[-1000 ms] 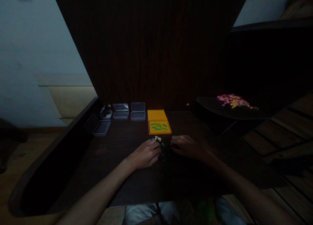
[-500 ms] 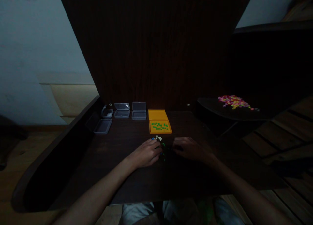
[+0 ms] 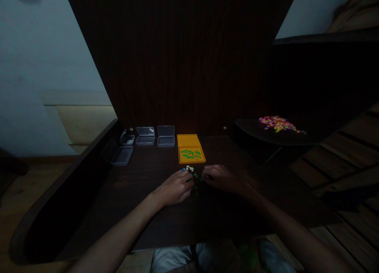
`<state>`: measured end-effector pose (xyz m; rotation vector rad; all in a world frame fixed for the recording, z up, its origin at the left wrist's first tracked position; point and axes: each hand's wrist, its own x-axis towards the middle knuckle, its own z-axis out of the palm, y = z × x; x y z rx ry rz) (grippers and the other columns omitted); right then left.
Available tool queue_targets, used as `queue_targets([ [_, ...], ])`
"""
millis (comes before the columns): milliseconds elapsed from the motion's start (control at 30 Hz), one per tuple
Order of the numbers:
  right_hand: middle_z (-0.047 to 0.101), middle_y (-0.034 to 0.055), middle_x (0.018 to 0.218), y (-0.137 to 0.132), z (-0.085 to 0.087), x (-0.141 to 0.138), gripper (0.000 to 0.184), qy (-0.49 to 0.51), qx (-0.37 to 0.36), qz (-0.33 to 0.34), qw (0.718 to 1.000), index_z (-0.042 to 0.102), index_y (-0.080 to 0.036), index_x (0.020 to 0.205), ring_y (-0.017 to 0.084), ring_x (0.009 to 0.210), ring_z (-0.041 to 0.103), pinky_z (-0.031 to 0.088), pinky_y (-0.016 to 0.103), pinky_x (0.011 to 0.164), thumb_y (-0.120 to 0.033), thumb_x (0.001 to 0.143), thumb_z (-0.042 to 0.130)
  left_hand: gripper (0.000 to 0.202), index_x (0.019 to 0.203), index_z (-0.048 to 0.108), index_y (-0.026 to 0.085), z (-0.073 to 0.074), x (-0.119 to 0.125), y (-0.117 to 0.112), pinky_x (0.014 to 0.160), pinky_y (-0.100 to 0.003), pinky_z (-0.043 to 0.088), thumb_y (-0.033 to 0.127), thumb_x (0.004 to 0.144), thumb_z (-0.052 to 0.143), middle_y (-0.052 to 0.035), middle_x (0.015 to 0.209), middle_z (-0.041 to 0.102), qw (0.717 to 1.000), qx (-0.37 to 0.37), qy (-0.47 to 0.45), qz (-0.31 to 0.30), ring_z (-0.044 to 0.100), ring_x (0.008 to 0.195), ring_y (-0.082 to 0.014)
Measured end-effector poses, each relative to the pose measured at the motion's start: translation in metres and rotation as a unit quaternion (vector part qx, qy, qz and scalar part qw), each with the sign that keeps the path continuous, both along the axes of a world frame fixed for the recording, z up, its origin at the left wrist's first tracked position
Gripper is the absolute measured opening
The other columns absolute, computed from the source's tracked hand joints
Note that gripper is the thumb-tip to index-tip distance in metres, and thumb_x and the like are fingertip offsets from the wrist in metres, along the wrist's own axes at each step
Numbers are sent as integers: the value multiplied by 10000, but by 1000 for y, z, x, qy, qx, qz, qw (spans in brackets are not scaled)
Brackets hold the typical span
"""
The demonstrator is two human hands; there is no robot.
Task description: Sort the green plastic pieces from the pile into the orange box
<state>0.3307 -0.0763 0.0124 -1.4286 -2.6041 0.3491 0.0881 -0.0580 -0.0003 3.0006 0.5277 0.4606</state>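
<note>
A small heap of tiny coloured pieces (image 3: 192, 174), white, blue and green, lies on the dark wooden table (image 3: 154, 209) between my hands. My left hand (image 3: 174, 186) rests on the table with fingers curled at the heap's left edge. My right hand (image 3: 220, 177) lies to the right of the heap, fingers bent inward toward it. The dim light hides whether either hand holds a piece. Just beyond the heap sits an open orange box (image 3: 190, 149) with green pieces in its front tray.
Several clear plastic boxes (image 3: 145, 136) stand at the table's back left. A pile of pink and yellow pieces (image 3: 276, 123) lies on a dark round surface at the right. A tall dark wood panel rises behind the table.
My right hand has slid a little left toward the heap. The left hand stays put. The view has shifted slightly.
</note>
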Motion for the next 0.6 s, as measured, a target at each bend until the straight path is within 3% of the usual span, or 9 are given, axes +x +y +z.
queue_targets([
  [267,675,35,934,-4,9,0,141,7,-17,10,1000,661,-213,943,171,850,602,405,267,739,-219,837,568,94,896,616,168,3,-1,0,909,-357,461,193,910,527,-75,959,589,1000,1,-2,-3,556,945,-214],
  [600,673,40,966,-6,6,-4,128,9,-22,8,1000,661,-210,948,179,900,614,420,283,791,-244,849,587,102,937,622,169,-1,-1,1,936,-365,461,207,913,531,-80,1008,593,1000,-1,0,-1,555,1004,-226],
])
